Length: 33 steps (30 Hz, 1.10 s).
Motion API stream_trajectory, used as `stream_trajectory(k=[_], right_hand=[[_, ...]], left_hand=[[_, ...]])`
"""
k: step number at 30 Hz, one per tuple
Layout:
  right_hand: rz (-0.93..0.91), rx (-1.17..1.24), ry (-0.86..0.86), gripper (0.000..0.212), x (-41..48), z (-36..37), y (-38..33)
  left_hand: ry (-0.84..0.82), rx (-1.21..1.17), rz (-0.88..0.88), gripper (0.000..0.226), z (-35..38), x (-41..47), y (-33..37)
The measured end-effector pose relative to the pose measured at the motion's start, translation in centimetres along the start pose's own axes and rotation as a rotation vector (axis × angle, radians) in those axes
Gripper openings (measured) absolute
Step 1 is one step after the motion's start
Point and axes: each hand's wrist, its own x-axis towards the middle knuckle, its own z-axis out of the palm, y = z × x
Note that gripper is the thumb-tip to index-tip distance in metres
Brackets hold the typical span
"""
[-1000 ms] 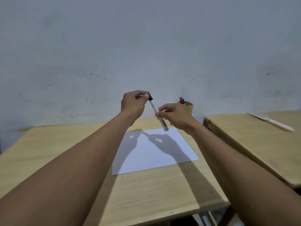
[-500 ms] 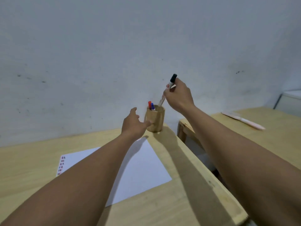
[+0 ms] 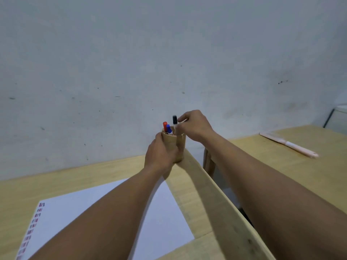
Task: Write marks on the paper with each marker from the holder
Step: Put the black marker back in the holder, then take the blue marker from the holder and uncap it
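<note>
A round wooden holder (image 3: 180, 145) stands at the far right corner of the table, close to the wall. My left hand (image 3: 160, 155) is wrapped around its left side. A red-capped marker (image 3: 165, 125) and a blue-capped marker (image 3: 168, 129) stick up from it. My right hand (image 3: 195, 126) pinches a black-capped marker (image 3: 174, 121) just below its cap; the marker stands upright with its lower end inside the holder. The white paper (image 3: 78, 209) lies flat near me, with a column of small red and dark marks along its left edge, partly covered by my left forearm.
The light wooden table (image 3: 199, 199) ends in a right edge running under my right arm. A second wooden table (image 3: 281, 166) stands to the right across a narrow gap, with a long pale pink tool (image 3: 290, 145) on it. A grey wall is right behind.
My right hand lowered the capped black marker from above the holder down into it. My left hand moved from beside the holder to gripping its side. The view shifted right.
</note>
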Motion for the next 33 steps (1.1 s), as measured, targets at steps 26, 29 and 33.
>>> stream_trajectory(k=[26,29,33], right_hand=[[-0.113,0.139,0.179,0.021,-1.2,1.5,-0.5],[-0.140,0.218,0.221,0.021,-1.6,0.2,-2.0],[-0.210,0.276,0.257,0.024,-2.5,-1.1,-4.5]], left_hand=[[0.026,0.034,0.032,0.054,0.4,1.2,-1.8],[0.023,0.048,0.012,0.054,-0.4,0.8,-1.8],[0.048,0.090,-0.011,0.063,-2.8,0.6,-1.5]])
